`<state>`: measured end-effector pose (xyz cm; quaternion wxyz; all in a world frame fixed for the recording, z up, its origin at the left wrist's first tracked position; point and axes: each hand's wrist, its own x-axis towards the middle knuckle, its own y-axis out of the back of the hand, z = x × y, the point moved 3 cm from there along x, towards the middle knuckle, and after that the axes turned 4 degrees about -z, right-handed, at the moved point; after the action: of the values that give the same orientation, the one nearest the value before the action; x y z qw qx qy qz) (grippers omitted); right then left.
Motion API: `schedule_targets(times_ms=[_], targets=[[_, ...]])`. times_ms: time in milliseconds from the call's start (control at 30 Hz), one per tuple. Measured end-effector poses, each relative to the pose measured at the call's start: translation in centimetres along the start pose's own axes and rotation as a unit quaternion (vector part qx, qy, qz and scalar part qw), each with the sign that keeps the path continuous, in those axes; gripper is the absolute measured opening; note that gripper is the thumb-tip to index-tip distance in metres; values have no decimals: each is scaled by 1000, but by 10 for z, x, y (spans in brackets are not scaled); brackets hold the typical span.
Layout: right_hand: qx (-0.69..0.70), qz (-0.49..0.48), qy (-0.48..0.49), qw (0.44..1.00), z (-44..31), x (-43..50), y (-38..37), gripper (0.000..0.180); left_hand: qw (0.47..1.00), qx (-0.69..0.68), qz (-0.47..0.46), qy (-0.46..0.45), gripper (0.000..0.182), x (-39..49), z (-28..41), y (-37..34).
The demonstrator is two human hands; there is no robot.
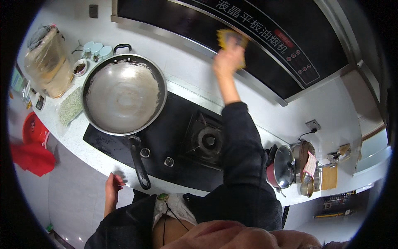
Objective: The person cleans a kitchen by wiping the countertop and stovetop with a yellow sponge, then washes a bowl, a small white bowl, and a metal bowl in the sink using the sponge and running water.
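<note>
My right hand (229, 59) is raised to the black front of a range hood (192, 28), shut on a yellow cloth (222, 39) that lies against the panel; hand and cloth are blurred. A darker patch shows at the cloth's middle. Down at the worktop's front edge, my left hand (114, 183) holds nothing, its fingers slightly bent and partly apart. Near it, a large wok (124, 96) with a black handle (140, 165) sits on the left side of the black gas hob (174, 124). The right burner (210, 141) is bare, beside my right sleeve.
Left of the wok are lidded jars (97, 49), a small bowl (80, 67), a plastic bag (48, 62) and a bag of green pieces (71, 107). A lidded red pot (283, 168) stands on the right, near a wall socket (312, 125). Red basin (34, 127) at far left.
</note>
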<state>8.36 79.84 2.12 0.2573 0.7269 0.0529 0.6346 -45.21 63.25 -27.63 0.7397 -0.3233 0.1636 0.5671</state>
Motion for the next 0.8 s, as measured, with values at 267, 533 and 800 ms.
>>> schedule_targets(times_ms=[267,533,800], targets=[[-190,133,-285,930,177,-2,113,42,999,12,-35,-22,39,23,5,-28],[-175,157,-25,972,5,31,11,26,999,2,-41,4,42,22,19,-15],[-6,73,65,995,-204,73,-113,25,981,22,-173,-81,50,6,70,-21]])
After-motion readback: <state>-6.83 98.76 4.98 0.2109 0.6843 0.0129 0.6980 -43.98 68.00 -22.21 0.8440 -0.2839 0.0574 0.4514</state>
